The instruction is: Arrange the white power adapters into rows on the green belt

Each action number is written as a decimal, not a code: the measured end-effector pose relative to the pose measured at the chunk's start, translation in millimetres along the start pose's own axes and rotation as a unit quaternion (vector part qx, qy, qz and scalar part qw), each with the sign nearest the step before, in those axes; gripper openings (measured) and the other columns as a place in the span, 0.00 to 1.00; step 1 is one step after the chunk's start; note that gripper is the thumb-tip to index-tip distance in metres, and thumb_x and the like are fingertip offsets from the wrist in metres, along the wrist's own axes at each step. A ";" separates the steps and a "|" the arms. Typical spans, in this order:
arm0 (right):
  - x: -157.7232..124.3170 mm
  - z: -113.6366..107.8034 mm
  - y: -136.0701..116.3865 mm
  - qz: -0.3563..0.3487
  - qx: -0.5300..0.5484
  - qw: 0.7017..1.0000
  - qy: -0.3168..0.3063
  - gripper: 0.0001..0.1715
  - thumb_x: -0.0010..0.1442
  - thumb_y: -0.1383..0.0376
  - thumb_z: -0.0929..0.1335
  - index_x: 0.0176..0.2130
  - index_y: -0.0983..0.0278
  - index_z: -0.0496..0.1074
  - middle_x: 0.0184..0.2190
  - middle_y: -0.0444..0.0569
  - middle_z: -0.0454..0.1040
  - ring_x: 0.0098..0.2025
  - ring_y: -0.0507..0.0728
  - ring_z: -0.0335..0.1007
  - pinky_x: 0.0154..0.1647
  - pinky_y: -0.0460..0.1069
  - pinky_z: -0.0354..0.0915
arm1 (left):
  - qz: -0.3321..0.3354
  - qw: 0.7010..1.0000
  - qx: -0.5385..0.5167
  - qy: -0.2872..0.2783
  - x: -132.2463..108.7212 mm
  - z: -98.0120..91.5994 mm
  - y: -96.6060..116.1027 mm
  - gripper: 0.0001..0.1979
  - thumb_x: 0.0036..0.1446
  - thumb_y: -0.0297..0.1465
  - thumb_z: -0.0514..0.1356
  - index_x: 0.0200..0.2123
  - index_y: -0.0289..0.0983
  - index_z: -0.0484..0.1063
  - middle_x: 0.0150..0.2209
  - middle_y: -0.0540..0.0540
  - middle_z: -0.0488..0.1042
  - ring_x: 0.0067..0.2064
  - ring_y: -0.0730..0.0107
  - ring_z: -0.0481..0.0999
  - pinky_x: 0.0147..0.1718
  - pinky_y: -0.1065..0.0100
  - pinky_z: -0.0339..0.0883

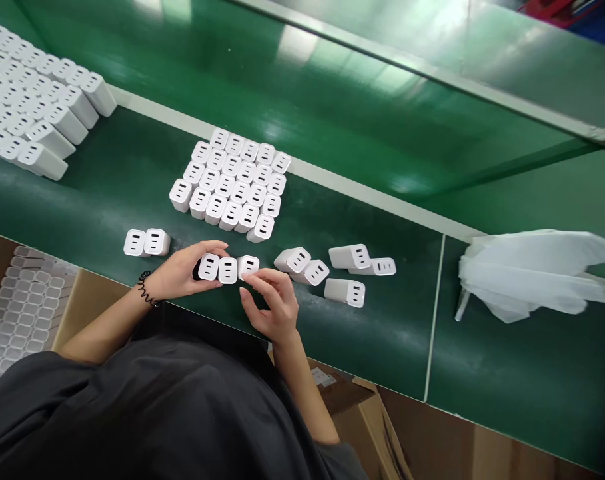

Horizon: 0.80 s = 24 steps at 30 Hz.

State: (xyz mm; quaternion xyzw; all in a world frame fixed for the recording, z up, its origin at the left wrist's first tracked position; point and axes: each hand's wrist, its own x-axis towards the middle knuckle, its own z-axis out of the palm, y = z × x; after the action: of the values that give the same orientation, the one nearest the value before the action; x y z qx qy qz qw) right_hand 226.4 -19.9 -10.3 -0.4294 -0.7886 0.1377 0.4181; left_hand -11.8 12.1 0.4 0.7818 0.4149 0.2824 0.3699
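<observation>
Three white charger blocks (227,268) stand in a row on the green bench near its front edge, port faces up. My left hand (182,270) curls round the left end of the row. My right hand (270,303) pinches the right end block with its fingertips. Two more blocks (146,242) stand as a pair to the left. Several loose blocks (345,270) lie on their sides to the right. Behind the row stands a tidy grid of blocks (232,183).
A large stack of the same blocks (37,110) fills the far left. Crumpled white plastic bags (527,273) lie at the right. A tray of grey parts (20,307) and cardboard boxes (362,413) sit below the bench edge. A green conveyor belt (332,87) runs behind.
</observation>
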 end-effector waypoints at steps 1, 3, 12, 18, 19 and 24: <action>0.0 0.0 -1.0 -0.012 0.000 1.000 -0.001 0.22 0.64 0.69 0.69 0.56 0.55 0.72 0.42 0.50 0.74 0.37 0.55 0.74 0.35 0.50 0.76 | -0.001 1.000 -0.001 0.001 -1.8 -0.1 0.9 0.29 0.61 0.36 0.65 0.61 0.38 0.60 0.51 0.42 0.78 0.51 0.65 0.79 0.52 0.65 0.74; -0.9 -0.5 -3.9 -0.041 -0.006 0.999 -0.003 0.20 0.63 0.69 0.69 0.54 0.56 0.73 0.41 0.50 0.76 0.35 0.54 0.74 0.36 0.49 0.76 | -0.003 1.000 0.001 0.003 -6.8 0.1 2.4 0.27 0.61 0.36 0.65 0.60 0.38 0.61 0.51 0.42 0.77 0.52 0.65 0.79 0.52 0.65 0.74; -18.9 13.7 -25.1 -0.020 -0.014 0.996 -0.081 0.16 0.64 0.64 0.70 0.52 0.56 0.75 0.53 0.54 0.75 0.39 0.54 0.77 0.40 0.49 0.77 | 0.035 0.997 0.065 -0.019 -24.7 7.2 13.7 0.27 0.63 0.35 0.62 0.62 0.39 0.59 0.51 0.42 0.77 0.51 0.61 0.77 0.51 0.59 0.73; -28.3 18.9 -33.2 0.009 -0.037 0.999 -0.020 0.22 0.60 0.54 0.74 0.49 0.61 0.70 0.50 0.59 0.77 0.44 0.59 0.79 0.41 0.51 0.77 | 0.052 0.989 0.133 -0.025 -23.7 28.5 21.0 0.29 0.62 0.38 0.64 0.63 0.39 0.61 0.42 0.44 0.77 0.39 0.64 0.74 0.41 0.62 0.73; -29.7 17.5 -33.3 0.010 -0.048 0.999 -0.010 0.22 0.60 0.54 0.74 0.48 0.62 0.69 0.49 0.59 0.78 0.42 0.58 0.79 0.40 0.51 0.76 | 0.068 0.990 0.125 -0.025 -23.5 32.5 20.5 0.29 0.63 0.39 0.63 0.64 0.39 0.60 0.42 0.44 0.76 0.39 0.64 0.74 0.41 0.63 0.73; -34.8 3.7 -28.8 -0.033 -0.077 0.996 -0.012 0.18 0.61 0.58 0.73 0.48 0.61 0.67 0.43 0.55 0.82 0.30 0.55 0.75 0.30 0.49 0.72 | 0.117 0.989 0.045 -0.076 -19.0 40.2 16.9 0.36 0.62 0.41 0.64 0.67 0.39 0.53 0.53 0.39 0.74 0.48 0.60 0.76 0.48 0.59 0.74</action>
State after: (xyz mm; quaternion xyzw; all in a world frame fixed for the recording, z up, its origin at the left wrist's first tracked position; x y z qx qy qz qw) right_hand 217.1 -64.0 -14.7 -0.4322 -0.8157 0.0683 0.3783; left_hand 16.4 -24.5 -11.2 0.8601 0.3039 0.2442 0.3290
